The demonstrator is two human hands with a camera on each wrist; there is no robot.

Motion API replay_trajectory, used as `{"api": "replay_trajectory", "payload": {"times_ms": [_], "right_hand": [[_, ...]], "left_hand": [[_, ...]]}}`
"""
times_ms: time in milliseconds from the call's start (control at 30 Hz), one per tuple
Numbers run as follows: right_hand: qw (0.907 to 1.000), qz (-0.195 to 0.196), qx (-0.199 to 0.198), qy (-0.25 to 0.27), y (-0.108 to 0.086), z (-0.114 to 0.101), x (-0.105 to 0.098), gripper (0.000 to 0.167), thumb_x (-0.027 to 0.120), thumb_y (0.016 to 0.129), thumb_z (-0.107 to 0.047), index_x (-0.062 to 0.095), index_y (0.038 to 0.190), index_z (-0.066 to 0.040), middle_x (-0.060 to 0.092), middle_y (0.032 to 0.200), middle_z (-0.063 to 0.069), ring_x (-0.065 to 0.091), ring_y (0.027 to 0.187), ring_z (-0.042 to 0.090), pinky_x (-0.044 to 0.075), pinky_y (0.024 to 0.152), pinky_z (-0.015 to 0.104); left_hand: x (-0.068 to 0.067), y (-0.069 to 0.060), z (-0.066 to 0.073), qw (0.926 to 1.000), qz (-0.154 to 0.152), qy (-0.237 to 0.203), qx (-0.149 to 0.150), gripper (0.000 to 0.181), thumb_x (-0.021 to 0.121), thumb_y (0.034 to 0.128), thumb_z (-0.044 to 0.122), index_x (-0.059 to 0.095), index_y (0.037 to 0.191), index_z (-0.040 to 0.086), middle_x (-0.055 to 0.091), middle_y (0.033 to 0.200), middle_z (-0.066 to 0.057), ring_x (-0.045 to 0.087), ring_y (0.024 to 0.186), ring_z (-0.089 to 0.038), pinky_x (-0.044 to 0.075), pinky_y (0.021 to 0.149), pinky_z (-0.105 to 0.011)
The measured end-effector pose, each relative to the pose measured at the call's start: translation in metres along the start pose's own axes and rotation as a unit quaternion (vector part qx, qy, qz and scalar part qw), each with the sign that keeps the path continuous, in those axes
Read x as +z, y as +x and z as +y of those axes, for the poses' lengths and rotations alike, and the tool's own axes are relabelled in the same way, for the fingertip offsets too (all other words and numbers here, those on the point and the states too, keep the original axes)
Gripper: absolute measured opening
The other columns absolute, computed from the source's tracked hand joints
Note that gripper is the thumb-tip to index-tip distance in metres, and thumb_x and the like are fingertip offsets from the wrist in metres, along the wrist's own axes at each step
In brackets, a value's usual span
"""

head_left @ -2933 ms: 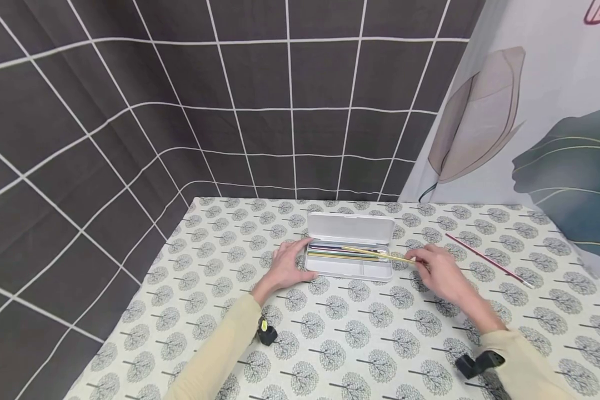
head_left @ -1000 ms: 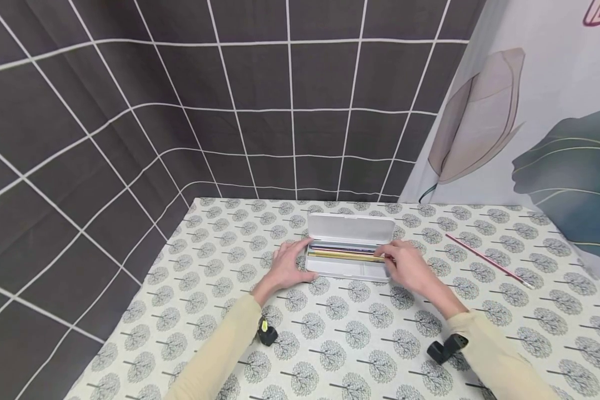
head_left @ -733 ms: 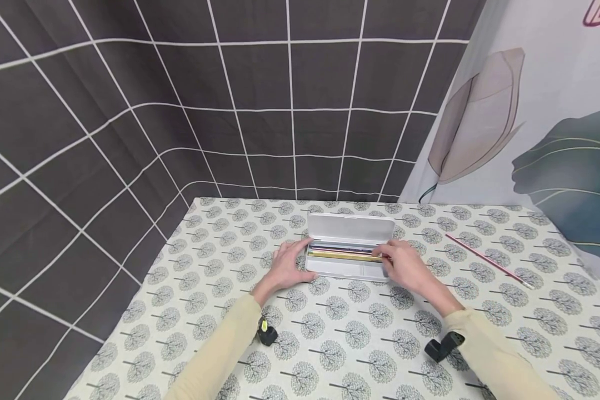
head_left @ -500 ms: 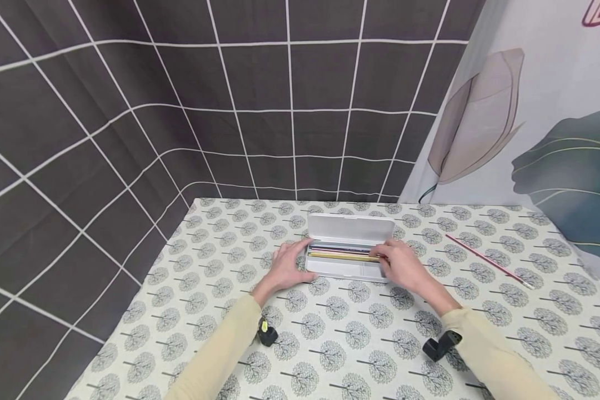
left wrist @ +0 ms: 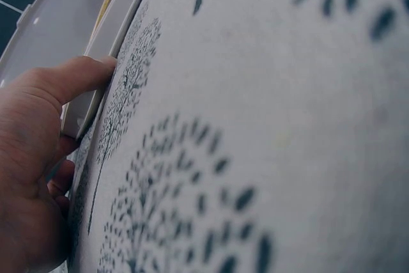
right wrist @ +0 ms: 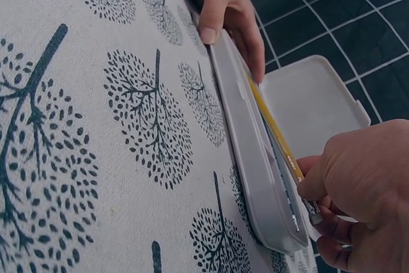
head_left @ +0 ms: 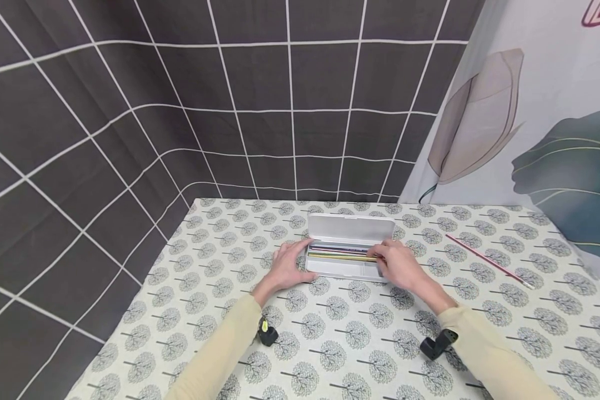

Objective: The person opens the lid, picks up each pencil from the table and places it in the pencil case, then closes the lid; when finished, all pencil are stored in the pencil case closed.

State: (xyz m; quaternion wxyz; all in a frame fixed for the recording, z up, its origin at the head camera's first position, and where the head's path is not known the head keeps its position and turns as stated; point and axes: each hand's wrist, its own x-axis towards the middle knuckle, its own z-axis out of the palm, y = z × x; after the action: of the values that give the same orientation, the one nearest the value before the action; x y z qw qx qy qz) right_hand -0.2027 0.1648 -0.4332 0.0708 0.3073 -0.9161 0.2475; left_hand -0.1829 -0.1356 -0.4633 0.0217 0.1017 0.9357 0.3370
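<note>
A white pencil case [head_left: 335, 271] lies on the table with its lid [head_left: 351, 226] raised at the back. Several pencils [head_left: 325, 249] lie lengthwise in its rear compartment. My left hand [head_left: 285, 268] holds the left end of the case, thumb at the front edge and fingers round the back corner. Between thumb and fingers of my right hand [head_left: 401, 268] is the end of a yellow pencil [right wrist: 273, 123]. That pencil lies along the case, its held end slightly raised over the right end in the right wrist view.
A dark red pencil [head_left: 487, 260] with a white end lies slantwise on the tree-print tablecloth [head_left: 355, 333], right of the case. Behind the table hangs a dark gridded curtain [head_left: 320, 133]. A small divider [head_left: 364, 269] splits the front compartment.
My right hand has moved left from beside the case to its right end, bringing the yellow pencil into line over the compartment. It then edges slightly further left. My left hand stays put.
</note>
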Motion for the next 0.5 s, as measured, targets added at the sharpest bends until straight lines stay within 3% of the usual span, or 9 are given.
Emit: {"api": "replay_trajectory", "payload": {"times_ms": [500], "right_hand": [[0.9994,0.012,0.028,0.019,-0.0010,-0.0024,-0.0031,0.023,0.065,0.083,0.010,0.072,0.102,0.000,0.063,0.090,0.009,0.057,0.082,0.028,0.049,0.079,0.051]], "left_hand": [[0.0006,0.0003,-0.0007,1.0000,0.000,0.005,0.001,0.098,0.089,0.0707,0.031,0.039,0.154,0.024,0.048,0.149,-0.003,0.039,0.126,-0.025,0.031,0.103,-0.046]]}}
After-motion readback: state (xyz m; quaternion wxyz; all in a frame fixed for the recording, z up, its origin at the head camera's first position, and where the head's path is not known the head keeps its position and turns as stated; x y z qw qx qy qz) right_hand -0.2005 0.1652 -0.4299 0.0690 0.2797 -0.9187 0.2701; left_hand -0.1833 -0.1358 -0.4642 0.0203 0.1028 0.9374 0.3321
